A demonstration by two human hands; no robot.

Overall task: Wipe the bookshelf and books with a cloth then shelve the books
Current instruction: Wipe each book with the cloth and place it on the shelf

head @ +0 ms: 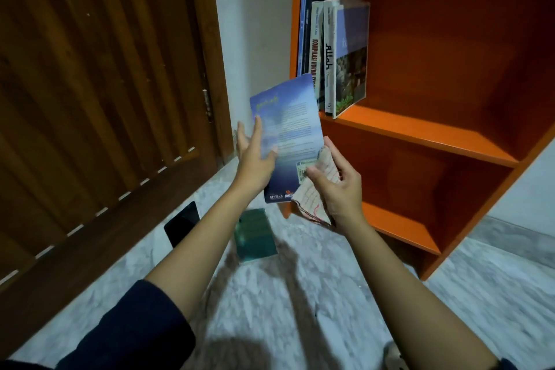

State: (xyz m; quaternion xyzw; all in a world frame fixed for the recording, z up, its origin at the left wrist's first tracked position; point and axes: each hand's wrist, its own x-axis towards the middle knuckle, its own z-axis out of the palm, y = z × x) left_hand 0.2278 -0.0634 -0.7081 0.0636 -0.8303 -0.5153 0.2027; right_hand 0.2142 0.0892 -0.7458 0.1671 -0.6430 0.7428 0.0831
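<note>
I hold a blue paperback (292, 126) upright in front of the orange bookshelf (420, 132). My left hand (255, 156) grips its left edge, fingers spread over the back cover. My right hand (336, 183) presses a pale cloth with red stitching (312, 198) against the book's lower right corner and holds that cloth. Several books (330, 51) stand at the left end of the upper shelf, the outermost one leaning. A green book (255, 236) lies flat on the floor below my hands.
A black phone (181, 227) lies on the marble floor (270, 309) near a brown wooden door (99, 93). The lower shelf compartments (405, 177) hold nothing visible. A white wall strip stands between door and shelf.
</note>
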